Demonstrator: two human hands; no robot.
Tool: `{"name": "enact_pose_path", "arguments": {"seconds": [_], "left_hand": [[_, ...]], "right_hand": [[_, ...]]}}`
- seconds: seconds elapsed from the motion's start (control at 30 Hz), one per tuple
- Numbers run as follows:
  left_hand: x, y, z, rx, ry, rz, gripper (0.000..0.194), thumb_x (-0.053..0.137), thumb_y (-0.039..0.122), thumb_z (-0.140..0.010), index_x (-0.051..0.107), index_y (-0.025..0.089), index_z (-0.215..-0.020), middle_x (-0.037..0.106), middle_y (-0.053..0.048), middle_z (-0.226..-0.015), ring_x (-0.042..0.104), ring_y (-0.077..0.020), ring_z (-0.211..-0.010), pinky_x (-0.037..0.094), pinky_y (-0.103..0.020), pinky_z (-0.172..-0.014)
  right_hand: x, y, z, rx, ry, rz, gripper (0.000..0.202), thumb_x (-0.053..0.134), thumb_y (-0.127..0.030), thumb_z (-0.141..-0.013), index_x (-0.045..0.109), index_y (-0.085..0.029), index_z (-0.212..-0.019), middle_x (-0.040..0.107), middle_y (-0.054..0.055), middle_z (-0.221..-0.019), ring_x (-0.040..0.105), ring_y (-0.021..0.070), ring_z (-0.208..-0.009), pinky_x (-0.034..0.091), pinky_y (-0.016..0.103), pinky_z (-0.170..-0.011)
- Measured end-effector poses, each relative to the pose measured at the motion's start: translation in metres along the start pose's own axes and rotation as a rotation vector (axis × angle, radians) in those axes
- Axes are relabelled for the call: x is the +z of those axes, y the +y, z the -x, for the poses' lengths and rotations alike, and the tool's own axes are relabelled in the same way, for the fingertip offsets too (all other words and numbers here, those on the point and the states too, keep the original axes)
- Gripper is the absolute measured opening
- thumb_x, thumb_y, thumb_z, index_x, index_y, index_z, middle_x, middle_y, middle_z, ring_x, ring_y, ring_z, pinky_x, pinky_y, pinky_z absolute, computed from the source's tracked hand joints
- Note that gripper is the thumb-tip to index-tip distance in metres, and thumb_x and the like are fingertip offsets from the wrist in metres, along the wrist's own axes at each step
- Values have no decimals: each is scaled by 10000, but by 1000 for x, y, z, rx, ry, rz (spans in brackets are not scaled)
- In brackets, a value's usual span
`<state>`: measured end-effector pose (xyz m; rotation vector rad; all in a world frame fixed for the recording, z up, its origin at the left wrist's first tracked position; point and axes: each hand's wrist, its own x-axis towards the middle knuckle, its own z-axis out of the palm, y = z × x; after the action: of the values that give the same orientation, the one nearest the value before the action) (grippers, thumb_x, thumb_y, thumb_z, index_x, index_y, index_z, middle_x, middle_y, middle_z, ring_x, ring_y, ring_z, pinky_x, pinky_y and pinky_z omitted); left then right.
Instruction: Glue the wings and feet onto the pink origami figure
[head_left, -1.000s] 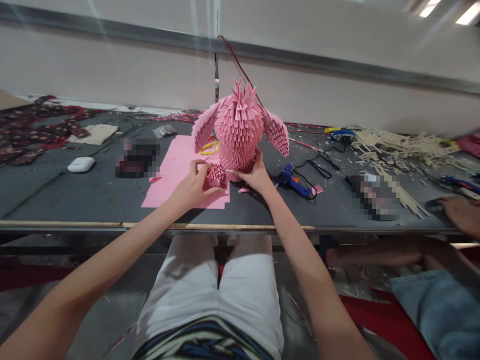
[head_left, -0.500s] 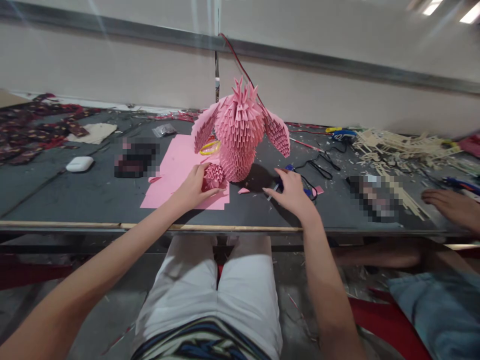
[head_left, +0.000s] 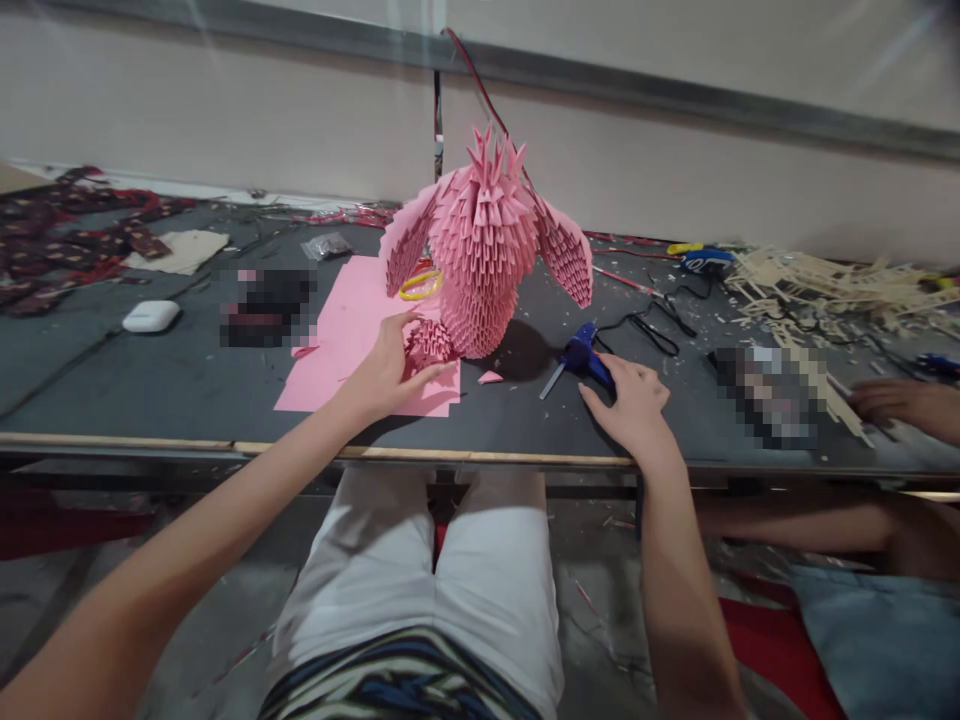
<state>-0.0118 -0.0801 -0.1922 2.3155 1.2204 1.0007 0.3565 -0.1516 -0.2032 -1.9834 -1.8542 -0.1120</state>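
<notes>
My left hand [head_left: 386, 370] is curled around a small pink folded-paper piece [head_left: 429, 342], thumb in front and fingers behind. That piece rests on pink paper sheets [head_left: 345, 310] beside a tall pink model of folded paper triangles [head_left: 484, 250], with wing-like sides and a spiky top. To the right of the model lies a blue glue gun [head_left: 581, 350] with a pale glue stick [head_left: 553, 380] sticking out. My right hand [head_left: 630, 400] is at the end of the gun's handle, thumb and fingers apart; a fingertip seems to touch it. What lies beneath its palm is hidden.
A small pink triangle [head_left: 490, 377] lies before the model. Yellow-handled scissors [head_left: 420, 287] lie behind it. A white case [head_left: 151, 316] and a blurred dark object [head_left: 268, 308] are left. At right are thin wooden sticks [head_left: 817, 285] and another person's hand [head_left: 911, 405].
My right hand has moved right, uncovering more of the glue gun and covering a pink scrap. My left hand stays around the small folded-paper piece. The view has shifted slightly.
</notes>
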Motion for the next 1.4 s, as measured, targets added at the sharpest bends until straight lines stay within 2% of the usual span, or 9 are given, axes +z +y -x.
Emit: {"name": "enact_pose_path", "arguments": {"seconds": [0.27,0.4,0.67,0.9,0.97,1.07,1.2,1.3,1.4], "left_hand": [[-7,0,-2,-60,-57,-18,623,606,484,-907,414,94,-1354,518,-206,-1328,566,-316,-1222,451,-495,-1085],[-2,-7,-3,-78,-12,-25,692,649,499,-868,390,96,-1367,474,-225,-1367,579,-311,-1196,462,-497,-1071],[0,-5,-4,-106,-41,-185,880,707,542,-816,334,71,-1458,490,-251,-1419,517,-386,-1301,414,-548,-1124],[-1,15,-2,-88,-48,-271,834,669,583,-842,397,100,-1465,568,-238,-1360,558,-408,-1229,461,-571,-1051],[-4,20,3,-118,0,-160,830,647,557,-867,370,76,-1485,580,-245,-1330,578,-389,-1235,453,-558,-1074],[-8,27,16,-186,95,114,828,664,518,-871,335,104,-1508,544,-226,-1392,581,-337,-1272,442,-520,-1122],[-1,40,32,-224,214,446,744,724,446,-841,402,209,-1469,454,-165,-1518,478,-301,-1411,379,-501,-1204],[6,47,32,-314,180,881,721,694,394,-861,342,308,-1485,551,-107,-1440,634,-244,-1241,519,-484,-1092],[6,50,26,-440,164,1168,588,683,451,-852,452,260,-1358,636,-109,-1315,710,-237,-1090,630,-426,-920]], "right_hand": [[-14,-21,-19,-15,-90,185,485,487,-280,-864,587,-134,-1315,643,171,-1353,528,342,-1216,299,512,-1066],[-16,-31,-31,29,-163,267,548,476,-262,-867,541,-48,-1368,639,236,-1300,545,376,-1176,389,460,-971],[-17,-37,-44,183,-212,285,501,542,-361,-868,545,-37,-1249,580,247,-1258,598,371,-1105,446,405,-887],[-14,-42,-25,233,28,50,344,553,-370,-858,589,-127,-1098,583,202,-1192,657,303,-883,482,397,-761],[-13,-50,-14,176,152,-72,232,515,-382,-886,595,-170,-930,614,174,-1064,637,289,-865,487,396,-765],[-13,-69,5,54,276,-345,321,534,-516,-915,546,-227,-778,609,79,-838,600,232,-787,496,364,-787],[-9,-103,23,-32,201,-767,372,617,-584,-891,615,-212,-884,643,32,-858,579,165,-740,494,294,-761],[5,-122,26,-56,72,-1021,426,631,-626,-873,647,-202,-913,665,31,-872,573,154,-718,467,268,-685],[19,-132,25,-26,-11,-1156,469,617,-667,-866,658,-200,-867,659,27,-798,552,151,-676,435,258,-615]]}}
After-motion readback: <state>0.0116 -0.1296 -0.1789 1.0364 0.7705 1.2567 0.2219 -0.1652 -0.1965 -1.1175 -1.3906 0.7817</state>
